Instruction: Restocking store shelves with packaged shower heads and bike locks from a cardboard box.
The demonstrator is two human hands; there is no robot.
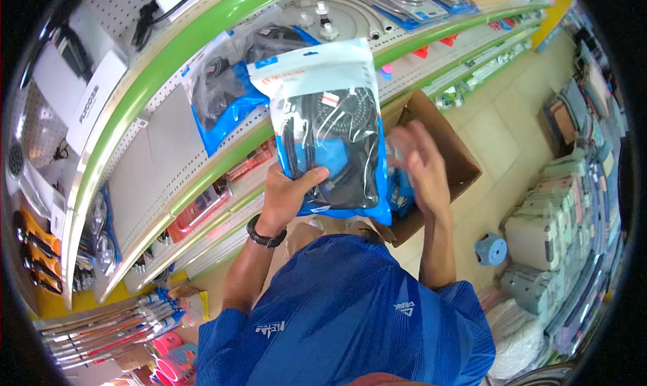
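Note:
My left hand point(285, 194) grips the lower left side of a white-and-blue plastic pouch point(349, 148), its thumb on the clear front. Inside the pouch I see a coiled dark ribbed hose and a blue piece. To the right of it, my right hand point(422, 169) is blurred, with its fingers apart and nothing plainly in them. Below that hand stands an open cardboard box point(450, 143); blue packages point(400, 194) show in it. Two similar bagged items, a nearer pouch point(222, 93) and a farther pouch point(275, 42), lie on the shelf behind.
Green-edged shelving point(151, 199) curves along the left and top. Loose hoses point(354, 12) and blue-backed packs point(404, 2) lie on it. A blue stool point(490, 248) stands on the tiled floor point(488, 133) beside stacked plastic goods point(536, 229). Bundled poles point(116, 330) are at lower left.

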